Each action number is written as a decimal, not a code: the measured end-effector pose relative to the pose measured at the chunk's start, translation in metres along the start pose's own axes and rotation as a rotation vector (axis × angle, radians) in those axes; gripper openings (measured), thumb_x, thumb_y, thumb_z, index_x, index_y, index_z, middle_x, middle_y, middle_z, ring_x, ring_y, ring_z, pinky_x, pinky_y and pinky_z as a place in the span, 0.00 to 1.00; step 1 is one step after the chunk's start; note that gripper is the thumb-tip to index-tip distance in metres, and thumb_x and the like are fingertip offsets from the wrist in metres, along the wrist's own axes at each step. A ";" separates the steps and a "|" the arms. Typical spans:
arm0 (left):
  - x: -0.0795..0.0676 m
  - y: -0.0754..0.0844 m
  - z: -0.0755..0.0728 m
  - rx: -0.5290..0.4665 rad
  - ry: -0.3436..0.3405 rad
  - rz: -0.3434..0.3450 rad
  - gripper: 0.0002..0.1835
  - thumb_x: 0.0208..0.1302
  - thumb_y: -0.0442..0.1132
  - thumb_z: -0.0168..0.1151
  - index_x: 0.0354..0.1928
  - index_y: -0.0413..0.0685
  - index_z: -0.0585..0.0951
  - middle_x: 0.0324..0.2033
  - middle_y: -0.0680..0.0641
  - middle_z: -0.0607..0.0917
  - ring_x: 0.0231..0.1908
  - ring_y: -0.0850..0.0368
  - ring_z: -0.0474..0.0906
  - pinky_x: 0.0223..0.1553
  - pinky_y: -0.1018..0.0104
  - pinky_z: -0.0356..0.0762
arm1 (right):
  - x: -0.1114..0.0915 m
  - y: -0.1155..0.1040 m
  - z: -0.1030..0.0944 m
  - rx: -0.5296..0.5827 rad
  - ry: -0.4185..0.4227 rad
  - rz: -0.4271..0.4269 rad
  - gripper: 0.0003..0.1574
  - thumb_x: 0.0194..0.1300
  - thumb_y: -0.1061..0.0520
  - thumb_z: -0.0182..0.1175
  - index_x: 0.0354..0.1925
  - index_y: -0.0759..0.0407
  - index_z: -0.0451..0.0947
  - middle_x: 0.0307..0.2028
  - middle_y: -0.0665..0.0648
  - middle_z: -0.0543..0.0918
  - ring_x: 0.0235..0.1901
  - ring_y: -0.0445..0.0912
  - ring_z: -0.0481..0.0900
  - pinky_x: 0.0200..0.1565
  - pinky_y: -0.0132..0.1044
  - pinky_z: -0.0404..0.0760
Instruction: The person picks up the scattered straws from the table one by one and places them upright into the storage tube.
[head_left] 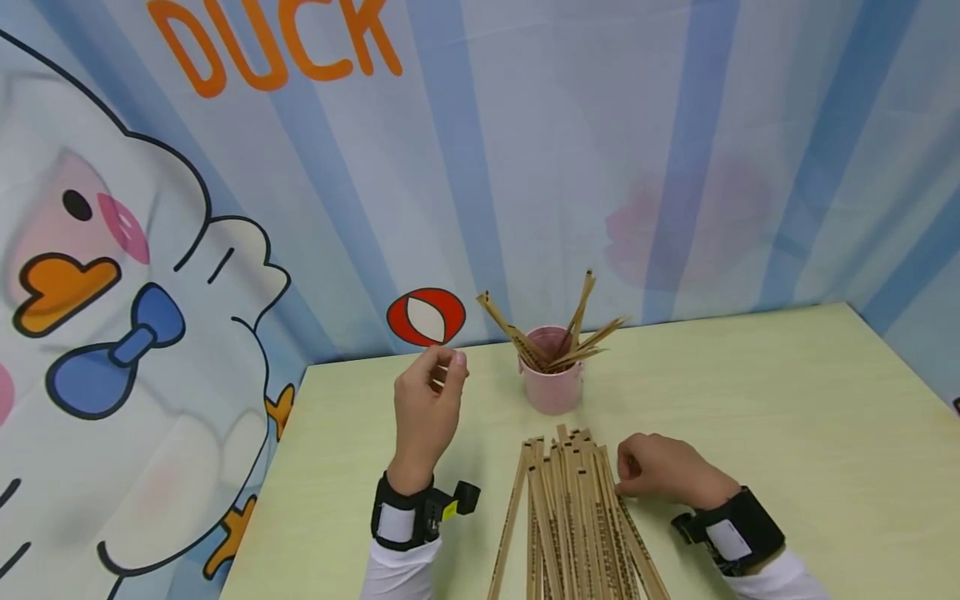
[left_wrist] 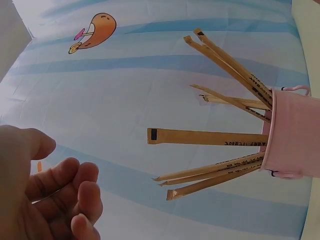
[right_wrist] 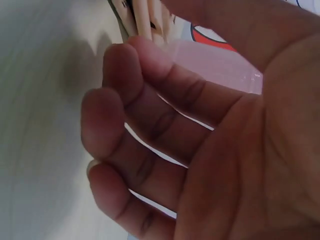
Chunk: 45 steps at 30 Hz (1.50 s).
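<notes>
Several paper-wrapped straws (head_left: 573, 517) lie in a long pile at the front middle of the table. Behind them stands a small pink bucket (head_left: 551, 390) with more wrapped straws (left_wrist: 210, 136) fanning out of its mouth. My left hand (head_left: 429, 408) is raised to the left of the bucket. Its thumb and loosely bent fingers (left_wrist: 90, 195) stand apart with nothing between them. On the pile's right side is my right hand (head_left: 667, 469), its fingertips close by the upper straws. In the right wrist view its fingers (right_wrist: 102, 120) are loosely curled and the palm holds nothing.
Each wrist wears a black strap (head_left: 405, 512) with a small camera. The pale green table (head_left: 787, 400) meets a printed cloth backdrop (head_left: 555, 167) behind the bucket. A duck picture (head_left: 135, 375) covers the cloth at the left.
</notes>
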<state>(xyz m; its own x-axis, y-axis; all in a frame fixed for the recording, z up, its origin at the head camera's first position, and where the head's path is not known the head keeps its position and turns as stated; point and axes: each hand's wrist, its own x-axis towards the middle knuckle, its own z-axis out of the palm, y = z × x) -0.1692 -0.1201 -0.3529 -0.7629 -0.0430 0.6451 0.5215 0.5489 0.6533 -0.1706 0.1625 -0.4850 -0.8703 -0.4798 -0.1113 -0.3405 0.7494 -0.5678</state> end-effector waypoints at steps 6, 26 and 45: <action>-0.002 -0.006 0.002 0.008 0.000 -0.014 0.09 0.65 0.35 0.54 0.29 0.38 0.79 0.22 0.44 0.81 0.22 0.52 0.73 0.24 0.61 0.73 | 0.002 -0.002 0.008 -0.022 -0.025 0.031 0.12 0.46 0.53 0.66 0.19 0.50 0.71 0.16 0.45 0.70 0.17 0.39 0.66 0.22 0.35 0.65; -0.006 -0.052 0.015 0.035 -0.025 -0.031 0.18 0.67 0.52 0.51 0.30 0.47 0.80 0.24 0.52 0.81 0.23 0.61 0.73 0.24 0.63 0.74 | 0.003 -0.007 0.016 -0.093 0.003 0.052 0.09 0.41 0.55 0.63 0.18 0.51 0.70 0.15 0.46 0.68 0.16 0.41 0.65 0.21 0.36 0.61; -0.008 -0.057 0.018 0.062 -0.042 -0.044 0.19 0.67 0.53 0.50 0.30 0.46 0.80 0.24 0.52 0.81 0.23 0.61 0.74 0.25 0.63 0.74 | 0.002 -0.001 0.015 -0.115 0.089 0.070 0.17 0.49 0.57 0.58 0.10 0.49 0.65 0.10 0.44 0.59 0.12 0.39 0.57 0.19 0.34 0.55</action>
<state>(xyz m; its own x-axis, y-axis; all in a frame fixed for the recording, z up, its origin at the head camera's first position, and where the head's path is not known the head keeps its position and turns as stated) -0.1996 -0.1357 -0.4029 -0.8007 -0.0338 0.5981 0.4632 0.5981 0.6540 -0.1669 0.1541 -0.4965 -0.9197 -0.3859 -0.0719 -0.3117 0.8294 -0.4636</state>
